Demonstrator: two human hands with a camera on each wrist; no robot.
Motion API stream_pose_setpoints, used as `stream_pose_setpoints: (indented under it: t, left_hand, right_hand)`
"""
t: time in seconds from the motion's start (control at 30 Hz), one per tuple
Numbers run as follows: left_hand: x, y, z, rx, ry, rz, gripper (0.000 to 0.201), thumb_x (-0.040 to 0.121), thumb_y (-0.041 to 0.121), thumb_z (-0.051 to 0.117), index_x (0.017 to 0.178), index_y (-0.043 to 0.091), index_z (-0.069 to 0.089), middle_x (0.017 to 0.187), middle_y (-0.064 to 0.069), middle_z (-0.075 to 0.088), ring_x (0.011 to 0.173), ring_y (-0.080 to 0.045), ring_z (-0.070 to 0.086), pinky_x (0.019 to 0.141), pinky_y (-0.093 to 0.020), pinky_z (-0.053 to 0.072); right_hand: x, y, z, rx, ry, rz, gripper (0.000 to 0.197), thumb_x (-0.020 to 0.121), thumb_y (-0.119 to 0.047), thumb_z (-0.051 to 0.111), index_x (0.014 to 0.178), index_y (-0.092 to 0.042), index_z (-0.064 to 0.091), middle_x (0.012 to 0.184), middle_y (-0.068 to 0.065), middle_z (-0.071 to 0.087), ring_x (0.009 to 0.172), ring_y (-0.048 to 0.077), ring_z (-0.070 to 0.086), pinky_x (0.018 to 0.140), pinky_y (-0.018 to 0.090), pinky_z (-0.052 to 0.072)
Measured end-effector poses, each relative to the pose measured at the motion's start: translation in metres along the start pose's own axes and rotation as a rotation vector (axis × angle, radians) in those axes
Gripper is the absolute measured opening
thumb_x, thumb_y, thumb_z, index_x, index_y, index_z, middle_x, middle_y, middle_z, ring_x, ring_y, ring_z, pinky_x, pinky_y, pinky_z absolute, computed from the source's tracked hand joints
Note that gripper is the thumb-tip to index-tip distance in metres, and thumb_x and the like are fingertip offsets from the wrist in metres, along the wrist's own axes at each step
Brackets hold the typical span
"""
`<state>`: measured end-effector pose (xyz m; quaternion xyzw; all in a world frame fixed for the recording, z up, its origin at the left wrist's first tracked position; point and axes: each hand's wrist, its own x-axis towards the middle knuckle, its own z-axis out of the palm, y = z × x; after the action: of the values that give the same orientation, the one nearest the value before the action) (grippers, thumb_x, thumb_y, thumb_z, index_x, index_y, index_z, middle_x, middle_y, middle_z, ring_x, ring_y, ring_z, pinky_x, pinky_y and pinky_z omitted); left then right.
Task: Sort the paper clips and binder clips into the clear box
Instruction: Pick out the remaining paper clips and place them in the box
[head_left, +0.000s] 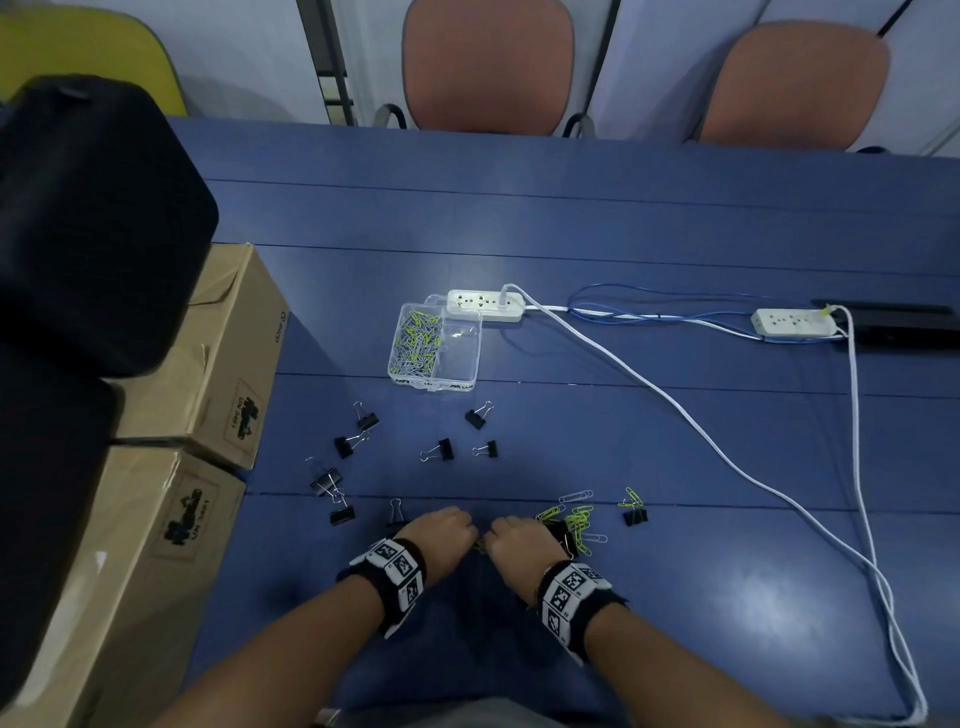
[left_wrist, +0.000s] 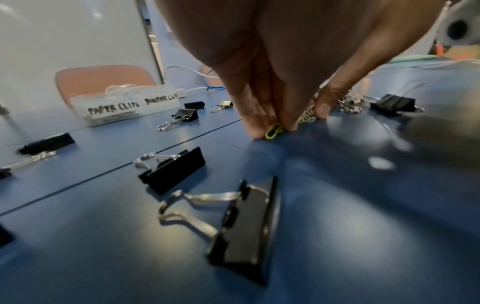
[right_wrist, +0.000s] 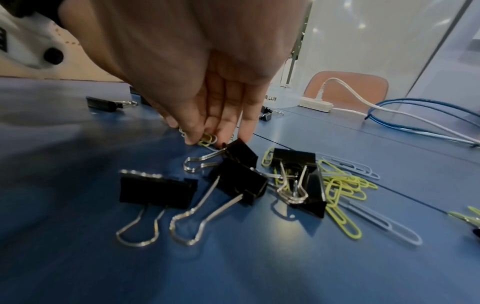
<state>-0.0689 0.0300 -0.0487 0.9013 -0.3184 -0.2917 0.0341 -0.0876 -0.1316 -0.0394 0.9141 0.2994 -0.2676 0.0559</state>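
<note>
Centrally, yellow paper clips (left_wrist: 273, 131) are pinched against the blue table (head_left: 623, 234) by the left hand (head_left: 441, 525); more are pinched by the right hand (head_left: 519, 535). Black binder clips (head_left: 444, 449) are scattered between the hands and the clear box (head_left: 457, 358).

Counting around the clear box (head_left: 470, 358): nine loose binder clips (head_left: 445, 450) show plainly near it, more half-hidden by the hands. Two power strips (head_left: 485, 305) behind, two cardboard boxes (head_left: 228, 364) left, three chairs (head_left: 488, 67) beyond.
</note>
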Motion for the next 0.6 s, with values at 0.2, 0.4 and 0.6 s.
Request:
stream_pose_setpoints:
  t: [0.2, 0.4, 0.6]
  left_hand:
    - [0.002, -0.003, 0.011, -0.019, 0.093, 0.047, 0.003, 0.077, 0.006, 0.064, 0.079, 0.004, 0.062, 0.083, -0.014, 0.064, 0.081, -0.030, 0.062, 0.065, -0.034, 0.051]
    - [-0.003, -0.002, 0.012, -0.027, 0.055, 0.032, 0.018, 0.080, -0.002, 0.056, 0.097, 0.002, 0.058, 0.101, -0.018, 0.058, 0.094, -0.034, 0.054, 0.081, -0.045, 0.051]
    - [-0.004, 0.012, 0.015, -0.024, 0.090, -0.101, 0.037, 0.088, -0.003, 0.045, 0.124, 0.000, 0.051, 0.123, -0.018, 0.052, 0.117, -0.033, 0.047, 0.094, -0.041, 0.045]
  right_hand:
    - [0.010, 0.002, 0.013, -0.015, 0.030, 0.048, 0.028, 0.044, -0.027, 0.083, 0.065, -0.021, 0.066, 0.065, -0.004, 0.060, 0.056, 0.014, 0.059, 0.050, 0.023, 0.046]
    - [0.002, 0.001, 0.003, 0.074, 0.047, 0.008, 0.033, 0.085, 0.002, 0.050, 0.118, 0.002, 0.051, 0.118, 0.021, 0.053, 0.109, 0.038, 0.051, 0.094, 0.045, 0.040]
    - [0.002, -0.001, 0.005, 0.085, 0.051, 0.024, 0.033, 0.084, 0.000, 0.052, 0.117, 0.002, 0.054, 0.116, 0.022, 0.057, 0.107, 0.038, 0.053, 0.093, 0.045, 0.040]
